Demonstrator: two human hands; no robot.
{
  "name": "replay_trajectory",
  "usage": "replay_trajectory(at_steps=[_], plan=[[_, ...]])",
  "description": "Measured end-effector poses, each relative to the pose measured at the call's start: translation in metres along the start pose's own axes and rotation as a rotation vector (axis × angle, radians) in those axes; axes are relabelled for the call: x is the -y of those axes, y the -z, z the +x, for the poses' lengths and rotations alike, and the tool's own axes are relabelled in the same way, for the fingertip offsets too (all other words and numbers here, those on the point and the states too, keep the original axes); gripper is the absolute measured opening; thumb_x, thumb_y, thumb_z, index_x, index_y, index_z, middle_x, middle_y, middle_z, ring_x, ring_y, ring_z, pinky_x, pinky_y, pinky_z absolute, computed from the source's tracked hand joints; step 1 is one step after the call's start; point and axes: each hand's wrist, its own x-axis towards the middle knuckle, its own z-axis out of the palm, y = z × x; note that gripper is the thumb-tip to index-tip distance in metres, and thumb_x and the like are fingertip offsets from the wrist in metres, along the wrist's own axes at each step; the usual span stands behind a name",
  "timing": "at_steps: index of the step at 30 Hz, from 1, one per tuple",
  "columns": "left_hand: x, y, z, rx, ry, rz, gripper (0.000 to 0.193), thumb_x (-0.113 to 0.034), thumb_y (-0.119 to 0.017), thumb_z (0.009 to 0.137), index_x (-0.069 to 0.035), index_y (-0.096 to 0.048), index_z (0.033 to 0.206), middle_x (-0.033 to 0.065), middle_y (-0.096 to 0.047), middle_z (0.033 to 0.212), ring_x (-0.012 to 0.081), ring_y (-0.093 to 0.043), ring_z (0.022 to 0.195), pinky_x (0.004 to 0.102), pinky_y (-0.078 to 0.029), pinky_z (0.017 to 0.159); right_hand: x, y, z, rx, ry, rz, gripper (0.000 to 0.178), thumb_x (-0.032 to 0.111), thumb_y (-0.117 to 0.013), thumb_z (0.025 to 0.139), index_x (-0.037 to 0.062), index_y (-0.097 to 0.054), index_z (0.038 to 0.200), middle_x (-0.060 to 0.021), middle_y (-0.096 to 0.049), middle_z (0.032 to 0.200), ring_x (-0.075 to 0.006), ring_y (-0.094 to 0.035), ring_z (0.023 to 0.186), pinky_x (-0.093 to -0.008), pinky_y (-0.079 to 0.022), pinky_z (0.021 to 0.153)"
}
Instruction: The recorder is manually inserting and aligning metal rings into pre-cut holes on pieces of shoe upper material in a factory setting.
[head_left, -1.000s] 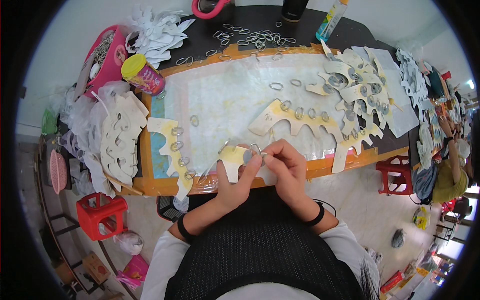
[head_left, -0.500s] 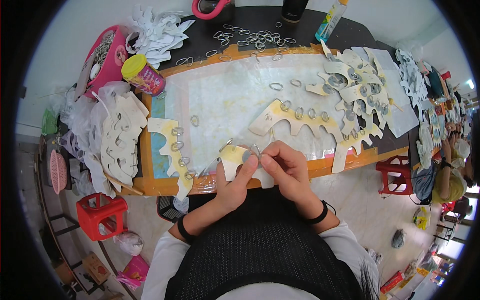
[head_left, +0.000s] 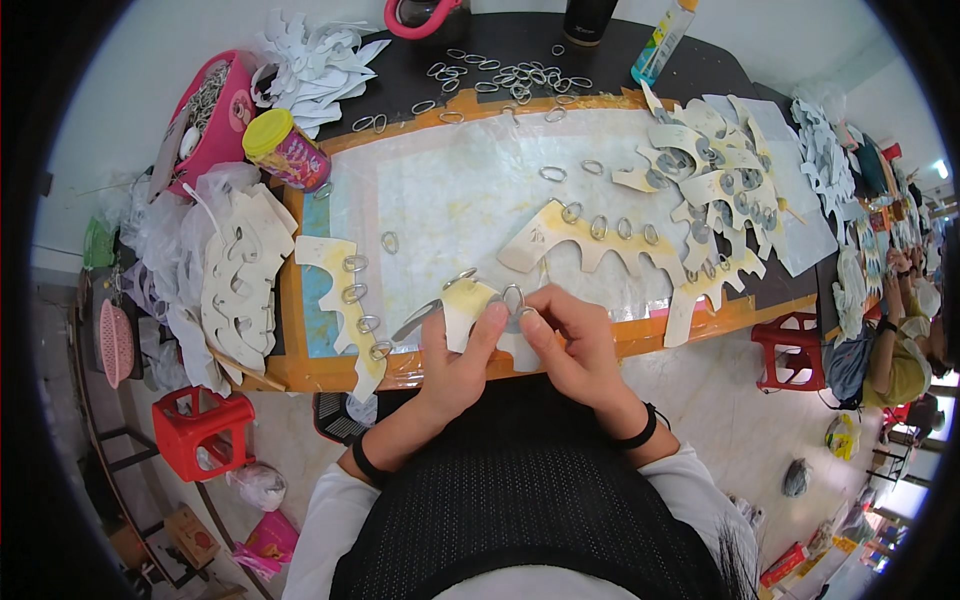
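Between my hands, at the table's near edge, is a cream scalloped strip with yellowish glue stains and oval metal rings on it. My left hand is closed on the strip, thumb on top. A metal ring stands up at the tips of both thumbs. My right hand pinches the strip's tab beside that ring; its fingers partly hide the tab. Another ring sits on the strip's upper edge. A similar strip with several rings lies to the left, and another to the right.
A pile of ringed strips covers the right side. Loose rings lie scattered at the back. Left are a yellow-lidded tub, a pink basket and stacked cream pieces. A bottle stands at the far edge.
The held strip and my left hand have shifted slightly; more of the strip's upper edge and its ring now show. The ring at my thumbs stands a little higher.
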Motion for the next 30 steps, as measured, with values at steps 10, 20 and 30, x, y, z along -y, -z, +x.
replay_trajectory(at_steps=[10, 20, 30], plan=[[-0.003, 0.001, -0.008, 0.092, 0.102, -0.455, 0.018, -0.012, -0.055, 0.097, -0.001, -0.058, 0.111, 0.0064, -0.064, 0.099, 0.014, -0.061, 0.088, 0.0292, -0.05, 0.077, -0.015, -0.011, -0.006, 0.008, 0.21, 0.147, 0.015, 0.01, -0.056, 0.093, -0.0004, -0.053, 0.082, -0.0061, -0.045, 0.072, -0.0145, -0.042, 0.063, -0.0275, -0.035, 0.057], [0.0, 0.001, -0.003, 0.027, -0.139, 0.075, 0.016, -0.014, -0.059, 0.095, 0.001, -0.063, 0.094, -0.0005, -0.061, 0.081, 0.0063, -0.054, 0.073, 0.0215, -0.043, 0.065, -0.024, 0.002, -0.002, 0.122, 0.035, 0.269, 0.023, 0.016, -0.053, 0.097, -0.0012, -0.052, 0.081, -0.0053, -0.043, 0.069, -0.0101, -0.039, 0.064, -0.0282, -0.034, 0.057], [0.007, 0.019, -0.008, 0.063, -0.036, 0.114, 0.014, -0.006, -0.059, 0.09, 0.002, -0.062, 0.102, 0.0004, -0.062, 0.084, 0.0086, -0.056, 0.072, 0.0244, -0.046, 0.066, 0.002, 0.003, 0.001, 0.033, 0.19, -0.049, 0.019, 0.007, -0.054, 0.092, -0.0018, -0.052, 0.076, -0.0106, -0.044, 0.065, -0.0252, -0.044, 0.056, -0.0334, -0.036, 0.053]])
